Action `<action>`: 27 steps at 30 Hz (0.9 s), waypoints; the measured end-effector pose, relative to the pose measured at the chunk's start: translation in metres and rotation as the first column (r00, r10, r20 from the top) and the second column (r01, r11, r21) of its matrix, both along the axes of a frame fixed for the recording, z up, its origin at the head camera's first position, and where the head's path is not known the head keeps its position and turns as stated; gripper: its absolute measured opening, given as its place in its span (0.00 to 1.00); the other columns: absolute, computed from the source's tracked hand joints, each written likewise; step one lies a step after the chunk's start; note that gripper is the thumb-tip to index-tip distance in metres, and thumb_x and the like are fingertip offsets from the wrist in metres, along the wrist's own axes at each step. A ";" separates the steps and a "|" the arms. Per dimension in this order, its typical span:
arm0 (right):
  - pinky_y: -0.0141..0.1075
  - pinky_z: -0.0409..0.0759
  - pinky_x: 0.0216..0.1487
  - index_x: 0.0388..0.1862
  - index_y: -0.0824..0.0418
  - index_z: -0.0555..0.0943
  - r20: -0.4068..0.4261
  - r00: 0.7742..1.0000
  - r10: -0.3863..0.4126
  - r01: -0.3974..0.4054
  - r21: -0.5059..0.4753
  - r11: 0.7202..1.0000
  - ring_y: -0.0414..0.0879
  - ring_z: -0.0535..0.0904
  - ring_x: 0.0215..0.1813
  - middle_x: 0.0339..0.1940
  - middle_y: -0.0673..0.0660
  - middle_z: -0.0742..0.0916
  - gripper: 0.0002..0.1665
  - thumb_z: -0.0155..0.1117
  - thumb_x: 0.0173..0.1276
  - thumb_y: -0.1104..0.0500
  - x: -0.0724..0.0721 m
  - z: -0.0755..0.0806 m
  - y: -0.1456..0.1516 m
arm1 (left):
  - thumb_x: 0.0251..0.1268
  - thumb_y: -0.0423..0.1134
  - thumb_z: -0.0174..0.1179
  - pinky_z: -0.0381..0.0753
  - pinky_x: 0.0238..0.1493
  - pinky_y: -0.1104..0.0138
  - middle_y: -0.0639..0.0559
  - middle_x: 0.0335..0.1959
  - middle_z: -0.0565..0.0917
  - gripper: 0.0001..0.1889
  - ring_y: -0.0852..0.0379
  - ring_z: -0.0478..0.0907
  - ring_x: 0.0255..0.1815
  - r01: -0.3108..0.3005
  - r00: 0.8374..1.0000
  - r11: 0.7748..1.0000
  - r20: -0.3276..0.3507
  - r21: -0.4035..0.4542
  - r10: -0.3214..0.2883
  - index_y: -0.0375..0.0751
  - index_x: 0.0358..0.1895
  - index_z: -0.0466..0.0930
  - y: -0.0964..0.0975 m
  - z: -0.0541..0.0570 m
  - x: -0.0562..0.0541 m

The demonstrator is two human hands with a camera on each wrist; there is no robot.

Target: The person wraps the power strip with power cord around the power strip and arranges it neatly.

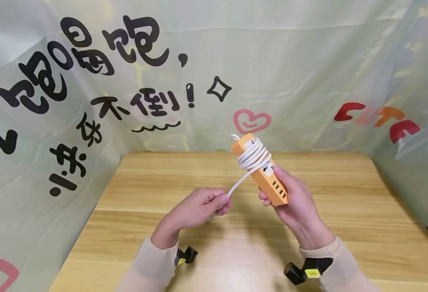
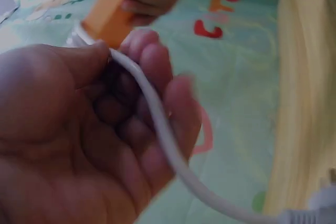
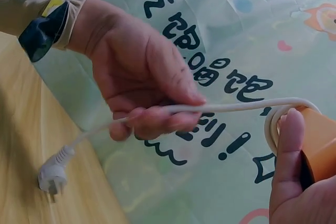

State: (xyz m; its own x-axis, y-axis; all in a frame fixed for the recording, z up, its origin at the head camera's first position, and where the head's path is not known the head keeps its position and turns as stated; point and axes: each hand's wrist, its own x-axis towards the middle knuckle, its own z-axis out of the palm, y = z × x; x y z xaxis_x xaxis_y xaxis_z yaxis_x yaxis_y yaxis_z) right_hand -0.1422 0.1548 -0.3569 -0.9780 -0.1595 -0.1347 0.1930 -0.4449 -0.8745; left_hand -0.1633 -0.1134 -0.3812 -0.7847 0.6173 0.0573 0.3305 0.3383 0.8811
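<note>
An orange power strip with white socket faces and several USB ports is held tilted above the table in my right hand, thumb on one side and fingers on the other. White cord is wound in several turns around its upper part. My left hand pinches the loose stretch of cord between thumb and fingers, and that stretch runs straight to the coils. Past the left hand, the cord's end hangs with a white plug, seen in the right wrist view. The plug is partly cut off in the left wrist view.
Beneath both hands lies a wood-grain table. A pale green cloth backdrop with black lettering and a pink heart rises behind and at the sides. Each sleeve carries a black wrist camera.
</note>
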 end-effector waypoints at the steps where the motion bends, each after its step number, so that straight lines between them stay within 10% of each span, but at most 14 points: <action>1: 0.30 0.85 0.31 0.65 0.60 0.74 -0.002 1.000 0.005 -0.005 0.001 1.000 0.44 0.85 0.29 0.47 0.57 0.81 0.24 0.57 0.84 0.43 0.001 0.000 0.000 | 0.86 0.49 0.51 0.74 0.28 0.72 0.52 0.30 0.84 0.17 0.63 0.77 0.30 -0.029 0.999 0.999 -0.032 -0.043 0.028 0.50 0.37 0.85 0.001 -0.001 -0.001; 6: 0.30 0.84 0.29 0.62 0.59 0.76 -0.017 0.997 0.069 -0.069 -0.005 0.998 0.44 0.86 0.28 0.45 0.59 0.80 0.22 0.55 0.85 0.45 0.003 0.001 0.002 | 0.84 0.54 0.52 0.63 0.24 0.70 0.59 0.21 0.70 0.18 0.63 0.62 0.21 -0.197 0.975 0.969 -0.132 -0.149 0.178 0.53 0.33 0.82 -0.002 -0.005 -0.005; 13: 0.30 0.85 0.29 0.58 0.58 0.82 -0.090 0.970 0.227 -0.229 -0.020 0.973 0.44 0.87 0.28 0.42 0.56 0.83 0.19 0.50 0.87 0.48 0.004 0.001 0.007 | 0.85 0.43 0.54 0.70 0.33 0.68 0.55 0.32 0.78 0.12 0.59 0.66 0.28 -0.161 0.987 0.983 -0.020 -0.086 0.160 0.50 0.46 0.88 -0.012 -0.003 -0.008; 20: 0.31 0.86 0.28 0.52 0.61 0.86 -0.237 0.845 0.479 -0.488 0.023 0.873 0.41 0.89 0.29 0.36 0.54 0.89 0.23 0.42 0.89 0.57 0.004 -0.001 0.009 | 0.81 0.47 0.58 0.66 0.24 0.70 0.57 0.22 0.76 0.17 0.62 0.66 0.21 -0.159 0.987 0.977 -0.014 -0.141 0.159 0.49 0.29 0.85 -0.014 -0.009 -0.014; 27: 0.31 0.85 0.25 0.50 0.64 0.85 -0.258 0.721 0.644 -0.632 0.138 0.763 0.40 0.89 0.28 0.35 0.54 0.91 0.21 0.41 0.86 0.64 0.001 -0.005 0.010 | 0.81 0.37 0.56 0.71 0.29 0.69 0.58 0.23 0.76 0.13 0.62 0.67 0.22 -0.084 0.996 0.985 -0.039 -0.152 0.079 0.46 0.32 0.83 -0.024 -0.007 -0.015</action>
State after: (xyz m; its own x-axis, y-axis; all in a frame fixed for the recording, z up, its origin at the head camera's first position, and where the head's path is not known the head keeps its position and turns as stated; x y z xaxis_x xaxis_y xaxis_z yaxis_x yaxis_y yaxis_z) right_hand -0.1414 0.1649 -0.3615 -0.6424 -0.7596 0.1011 0.1708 -0.2706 -0.9474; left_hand -0.1787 -0.1378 -0.3880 -0.8317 0.5551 -0.0065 0.3242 0.4951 0.8061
